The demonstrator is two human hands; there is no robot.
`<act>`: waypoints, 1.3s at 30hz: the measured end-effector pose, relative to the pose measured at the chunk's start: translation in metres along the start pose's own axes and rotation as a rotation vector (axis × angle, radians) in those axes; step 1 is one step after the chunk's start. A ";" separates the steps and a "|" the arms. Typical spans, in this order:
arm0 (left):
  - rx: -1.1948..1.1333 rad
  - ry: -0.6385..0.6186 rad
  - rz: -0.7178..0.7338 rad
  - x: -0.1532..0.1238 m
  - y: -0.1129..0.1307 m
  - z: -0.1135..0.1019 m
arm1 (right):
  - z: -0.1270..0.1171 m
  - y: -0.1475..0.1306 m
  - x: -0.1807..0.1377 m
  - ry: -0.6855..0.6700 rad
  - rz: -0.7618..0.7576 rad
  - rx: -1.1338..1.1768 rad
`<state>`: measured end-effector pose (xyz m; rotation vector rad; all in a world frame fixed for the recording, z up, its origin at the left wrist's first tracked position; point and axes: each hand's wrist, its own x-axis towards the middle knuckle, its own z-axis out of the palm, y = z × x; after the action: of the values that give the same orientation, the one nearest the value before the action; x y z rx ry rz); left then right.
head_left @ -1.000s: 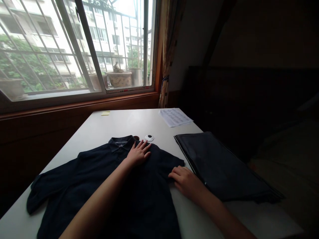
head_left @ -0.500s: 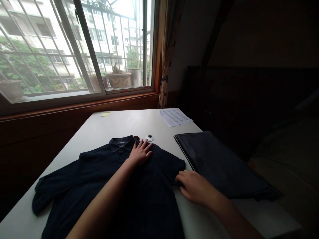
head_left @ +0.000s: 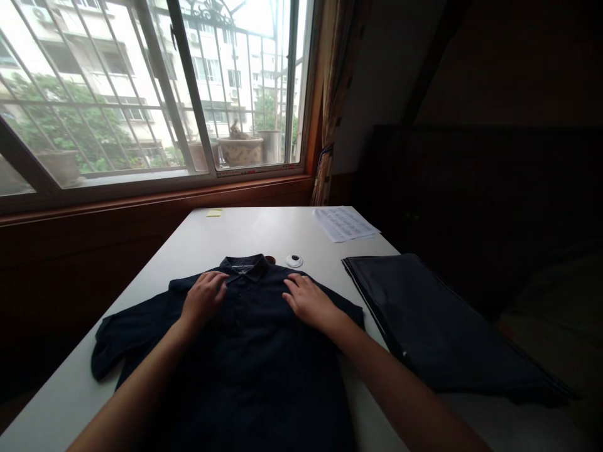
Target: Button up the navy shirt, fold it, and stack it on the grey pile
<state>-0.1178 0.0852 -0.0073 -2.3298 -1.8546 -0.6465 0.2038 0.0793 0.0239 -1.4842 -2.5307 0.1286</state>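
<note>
A dark navy short-sleeved shirt point(head_left: 254, 358) with a collar and a buttoned front is spread out on the white table point(head_left: 254, 229), collar facing away from me. Over its left shoulder area, just beside the collar, is my left hand point(head_left: 203, 299), fingers slightly bent and holding nothing. My right hand point(head_left: 308, 301) rests on or just above the chest on the right side, with its fingers apart and nothing in them. Whether the fingertips press on the cloth is hard to see. The shirt's lower part runs out of the picture at the bottom.
Right of the shirt lies a flat, folded dark cloth or cover point(head_left: 438, 320). Printed sheets point(head_left: 346, 224) and a yellow sticky note point(head_left: 214, 213) lie at the far end. A white round piece with a black centre point(head_left: 294, 260) sits beyond the collar. A barred window point(head_left: 240, 94) stands behind.
My left hand has moved left from the right chest to beside the collar. My right hand has let go of the right sleeve and come up onto the chest. The view has shifted slightly left.
</note>
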 end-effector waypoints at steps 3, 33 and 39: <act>0.081 -0.169 -0.067 -0.011 -0.042 -0.001 | 0.029 0.005 0.025 -0.059 -0.014 0.049; 0.108 -0.220 -0.297 0.074 -0.081 0.024 | 0.004 0.109 0.097 -0.174 0.356 0.022; 0.137 -0.110 -0.283 0.075 -0.076 0.036 | 0.007 0.109 0.097 -0.155 0.402 -0.047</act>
<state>-0.1673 0.1848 -0.0247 -2.0763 -2.2250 -0.4067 0.2494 0.2172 0.0107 -2.0583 -2.3232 0.2547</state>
